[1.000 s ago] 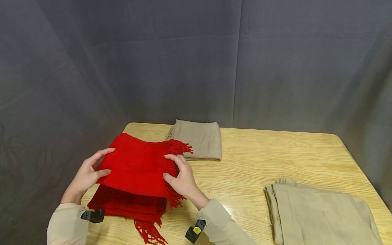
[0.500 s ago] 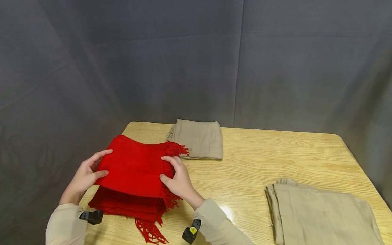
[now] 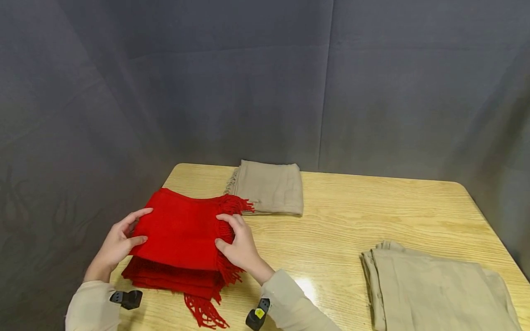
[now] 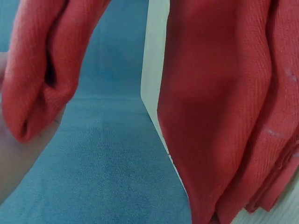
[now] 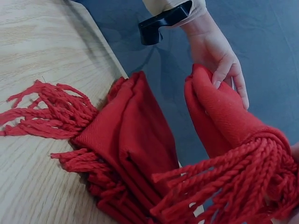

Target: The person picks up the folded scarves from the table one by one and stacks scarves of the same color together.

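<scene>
My left hand (image 3: 116, 243) grips the left end of a folded red scarf (image 3: 180, 230), thumb on the near side and fingers on the far side. The fringed right end is held by my right hand (image 3: 241, 246), its thumb and fingers bent over the cloth. Under the held scarf lies a folded red fringed cloth (image 3: 171, 278) on the wooden table. The right wrist view shows a gap between the held scarf (image 5: 224, 107) and the lower folds (image 5: 145, 121). Whether the two red pieces join is hidden.
A small folded beige cloth (image 3: 271, 188) with a fringe lies at the back of the table (image 3: 352, 207). At the front right is a larger folded beige cloth (image 3: 443, 289). Dark grey curtains (image 3: 248, 92) stand behind and beside the table, close to its left edge.
Both hands have shifted slightly, with the held scarf moving a little left, then lower toward the red folds beneath it. Their hold on it looks the same.
</scene>
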{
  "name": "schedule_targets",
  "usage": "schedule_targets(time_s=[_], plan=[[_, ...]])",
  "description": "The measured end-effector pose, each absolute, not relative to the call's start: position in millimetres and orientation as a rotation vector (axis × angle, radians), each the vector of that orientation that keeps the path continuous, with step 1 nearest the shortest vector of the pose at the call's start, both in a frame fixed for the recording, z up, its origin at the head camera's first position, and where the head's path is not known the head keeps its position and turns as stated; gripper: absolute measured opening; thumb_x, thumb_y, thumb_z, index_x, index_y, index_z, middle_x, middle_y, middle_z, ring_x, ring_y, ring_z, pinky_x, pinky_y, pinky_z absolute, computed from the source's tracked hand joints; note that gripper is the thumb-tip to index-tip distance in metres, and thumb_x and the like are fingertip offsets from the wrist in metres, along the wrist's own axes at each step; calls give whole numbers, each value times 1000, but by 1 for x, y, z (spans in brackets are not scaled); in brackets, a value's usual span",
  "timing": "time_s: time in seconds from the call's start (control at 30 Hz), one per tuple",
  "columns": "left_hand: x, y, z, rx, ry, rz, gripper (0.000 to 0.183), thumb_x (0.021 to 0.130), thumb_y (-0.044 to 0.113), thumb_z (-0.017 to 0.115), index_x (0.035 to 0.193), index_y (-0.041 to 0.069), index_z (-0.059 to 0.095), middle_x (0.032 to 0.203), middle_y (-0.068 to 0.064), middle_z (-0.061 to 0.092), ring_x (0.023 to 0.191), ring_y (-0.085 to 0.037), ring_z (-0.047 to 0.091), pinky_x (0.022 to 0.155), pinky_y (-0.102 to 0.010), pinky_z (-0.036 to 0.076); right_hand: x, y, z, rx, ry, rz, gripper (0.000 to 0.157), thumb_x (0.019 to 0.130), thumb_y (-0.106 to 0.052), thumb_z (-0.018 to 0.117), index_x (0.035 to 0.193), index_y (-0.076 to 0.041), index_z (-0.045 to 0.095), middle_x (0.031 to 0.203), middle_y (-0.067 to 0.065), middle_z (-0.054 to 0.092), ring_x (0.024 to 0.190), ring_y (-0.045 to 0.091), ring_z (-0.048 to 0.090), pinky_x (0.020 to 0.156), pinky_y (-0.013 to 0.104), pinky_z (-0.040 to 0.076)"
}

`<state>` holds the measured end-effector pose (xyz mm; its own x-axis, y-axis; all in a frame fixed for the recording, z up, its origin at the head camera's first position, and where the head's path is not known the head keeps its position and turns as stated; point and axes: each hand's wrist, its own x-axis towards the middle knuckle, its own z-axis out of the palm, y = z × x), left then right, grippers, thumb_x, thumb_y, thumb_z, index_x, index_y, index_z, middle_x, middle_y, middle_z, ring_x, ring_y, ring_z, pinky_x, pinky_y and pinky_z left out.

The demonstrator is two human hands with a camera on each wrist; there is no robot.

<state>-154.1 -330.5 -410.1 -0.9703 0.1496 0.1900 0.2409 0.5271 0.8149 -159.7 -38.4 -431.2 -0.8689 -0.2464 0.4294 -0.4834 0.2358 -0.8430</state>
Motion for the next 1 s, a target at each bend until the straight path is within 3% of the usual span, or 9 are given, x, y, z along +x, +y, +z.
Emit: schedule_targets(time_s=[0.2, 1.0], plan=[[-153, -333, -411, -317, -2665, -1445, 62, 77, -13, 57, 134, 4, 40, 126, 1, 41, 98, 1, 46, 74, -20, 46, -160, -41, -431, 683, -2333, 1687, 50, 70, 3, 63, 118, -8, 56, 104, 8, 52, 96, 21, 51, 85, 34, 41], [-152, -337, -422, -294, -2654, -1433, 62, 75, -14, 55, 133, 3, 41, 123, 7, 42, 99, 0, 44, 76, -17, 42, -156, -47, -437, 655, -2382, 1700, 50, 71, 2, 63, 119, -10, 56, 107, 6, 51, 103, 26, 47, 87, 41, 37]])
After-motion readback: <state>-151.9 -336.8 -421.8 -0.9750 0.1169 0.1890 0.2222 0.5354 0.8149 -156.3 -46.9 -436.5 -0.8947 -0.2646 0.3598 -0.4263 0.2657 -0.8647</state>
